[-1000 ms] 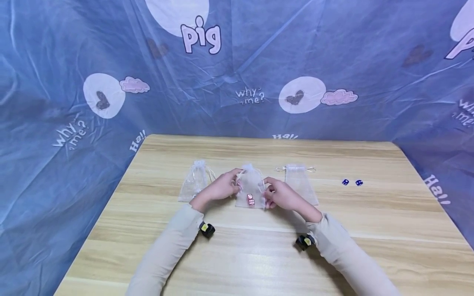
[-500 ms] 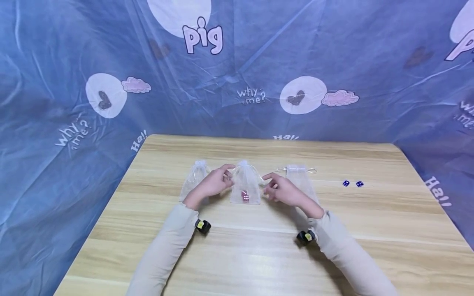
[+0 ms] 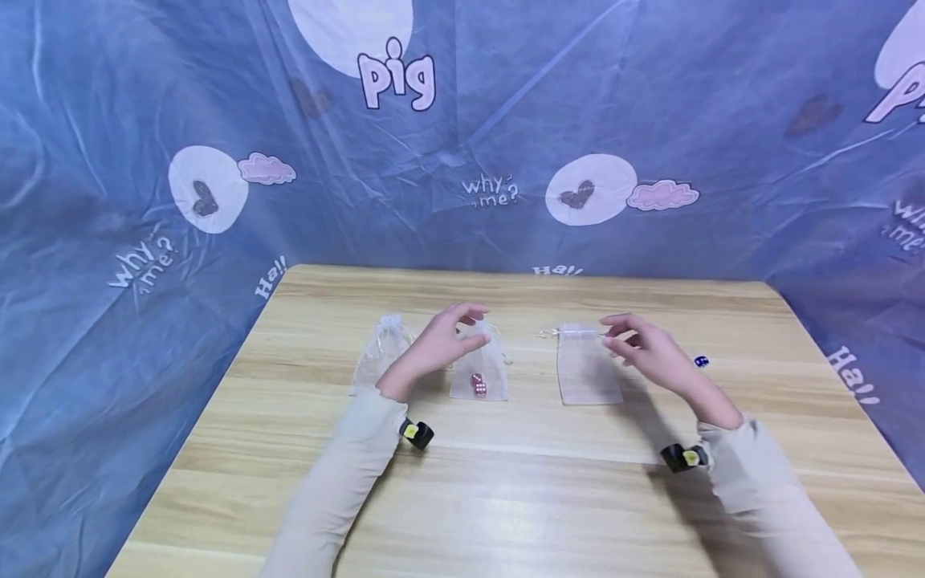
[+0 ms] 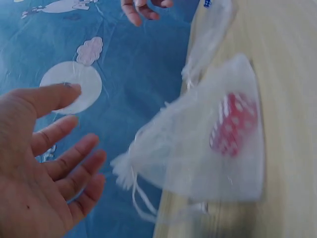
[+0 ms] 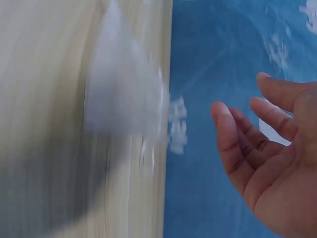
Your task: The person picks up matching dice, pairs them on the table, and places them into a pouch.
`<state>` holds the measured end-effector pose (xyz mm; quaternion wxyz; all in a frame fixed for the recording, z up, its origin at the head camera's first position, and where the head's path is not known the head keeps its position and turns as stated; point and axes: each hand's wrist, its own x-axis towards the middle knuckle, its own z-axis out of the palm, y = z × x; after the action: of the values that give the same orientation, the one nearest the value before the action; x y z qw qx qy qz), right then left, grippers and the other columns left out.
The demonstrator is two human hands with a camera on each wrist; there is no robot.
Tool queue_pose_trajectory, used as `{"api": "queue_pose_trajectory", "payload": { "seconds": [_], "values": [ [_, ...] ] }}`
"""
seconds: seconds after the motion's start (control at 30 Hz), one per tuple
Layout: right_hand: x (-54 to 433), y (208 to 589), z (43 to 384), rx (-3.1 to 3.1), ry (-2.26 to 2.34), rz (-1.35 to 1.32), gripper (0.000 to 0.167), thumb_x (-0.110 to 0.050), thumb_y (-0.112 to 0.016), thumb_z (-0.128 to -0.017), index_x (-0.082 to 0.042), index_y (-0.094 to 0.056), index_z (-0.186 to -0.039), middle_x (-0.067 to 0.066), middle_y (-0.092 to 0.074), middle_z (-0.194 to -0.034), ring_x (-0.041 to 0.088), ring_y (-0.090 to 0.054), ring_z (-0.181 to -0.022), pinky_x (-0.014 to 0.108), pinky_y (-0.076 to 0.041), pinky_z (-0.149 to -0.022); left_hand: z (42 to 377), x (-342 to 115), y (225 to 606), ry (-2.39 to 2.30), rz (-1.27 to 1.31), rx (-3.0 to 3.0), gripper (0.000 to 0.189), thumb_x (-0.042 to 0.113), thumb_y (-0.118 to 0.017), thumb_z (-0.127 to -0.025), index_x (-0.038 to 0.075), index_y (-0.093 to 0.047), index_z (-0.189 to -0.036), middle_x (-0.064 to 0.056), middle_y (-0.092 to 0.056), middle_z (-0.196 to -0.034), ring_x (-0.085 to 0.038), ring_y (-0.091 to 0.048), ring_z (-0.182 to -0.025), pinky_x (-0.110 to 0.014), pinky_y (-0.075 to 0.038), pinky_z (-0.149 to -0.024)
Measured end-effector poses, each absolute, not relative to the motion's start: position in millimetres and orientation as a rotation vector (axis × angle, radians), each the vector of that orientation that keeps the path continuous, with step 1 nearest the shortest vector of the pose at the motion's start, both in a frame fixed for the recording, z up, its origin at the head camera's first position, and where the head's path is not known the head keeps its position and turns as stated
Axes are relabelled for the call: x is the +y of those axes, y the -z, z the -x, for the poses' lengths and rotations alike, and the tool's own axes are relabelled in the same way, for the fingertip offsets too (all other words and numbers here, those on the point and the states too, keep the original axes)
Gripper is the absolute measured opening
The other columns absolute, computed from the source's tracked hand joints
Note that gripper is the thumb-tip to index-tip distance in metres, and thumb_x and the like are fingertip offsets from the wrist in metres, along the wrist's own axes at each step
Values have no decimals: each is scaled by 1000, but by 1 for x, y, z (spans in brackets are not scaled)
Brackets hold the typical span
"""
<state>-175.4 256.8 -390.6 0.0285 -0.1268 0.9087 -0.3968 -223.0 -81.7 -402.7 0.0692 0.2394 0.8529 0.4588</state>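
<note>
My left hand (image 3: 441,343) is over the middle organza drawstring bag (image 3: 466,361), its fingers spread with nothing between them. Through that bag's sheer cloth show the red dice (image 3: 479,385); the left wrist view has its neck gathered and a cord (image 4: 143,201) hanging loose. My right hand (image 3: 650,352) hovers by the upper right corner of a flat, wide-mouthed organza bag (image 3: 588,373), fingers loosely bent and holding nothing. The right wrist view shows this flat bag (image 5: 124,94) blurred and apart from the fingers. One blue die (image 3: 701,361) lies right of that hand.
A third organza bag (image 3: 379,349) with a gathered neck lies at the left, partly behind my left hand. All rest on a wooden table (image 3: 506,498). A blue printed cloth (image 3: 462,233) hangs behind its far edge.
Both hands have left the middle bag, which now lies flat. The right hand has moved right to the flat bag, covering one blue die. The left hand has shifted slightly right.
</note>
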Motion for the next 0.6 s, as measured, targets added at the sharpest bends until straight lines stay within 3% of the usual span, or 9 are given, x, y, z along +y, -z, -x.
{"api": "queue_pose_trajectory", "payload": {
  "seconds": [0.23, 0.5, 0.6],
  "values": [
    [314, 389, 169, 3005, 1117, 295, 42, -16, -56, -97, 9, -49, -130, 30, -60, -110, -12, -51, -74, 21, -50, -60, 234, -47, 396, -1463, -770, 2421, 51, 21, -71, -87, 10, -53, -134, -11, -60, -127, -28, -56, -116, -40, -47, -97],
    [358, 402, 167, 3063, 1059, 152, 45, -19, -56, -97, 12, -48, -130, 32, -56, -109, -14, -43, -77, 14, -45, -61, 237, -6, 404, -1433, -824, 2276, 50, 19, -70, -88, 13, -53, -134, -13, -58, -130, -24, -56, -117, -30, -47, -94],
    [370, 408, 165, 3069, 1050, 116, 46, -19, -57, -97, 12, -48, -129, 32, -56, -108, -14, -42, -76, 14, -43, -60, 236, 9, 412, -1406, -858, 2230, 51, 17, -71, -87, 9, -53, -134, -15, -58, -130, -25, -56, -116, -24, -47, -90]
  ]
}}
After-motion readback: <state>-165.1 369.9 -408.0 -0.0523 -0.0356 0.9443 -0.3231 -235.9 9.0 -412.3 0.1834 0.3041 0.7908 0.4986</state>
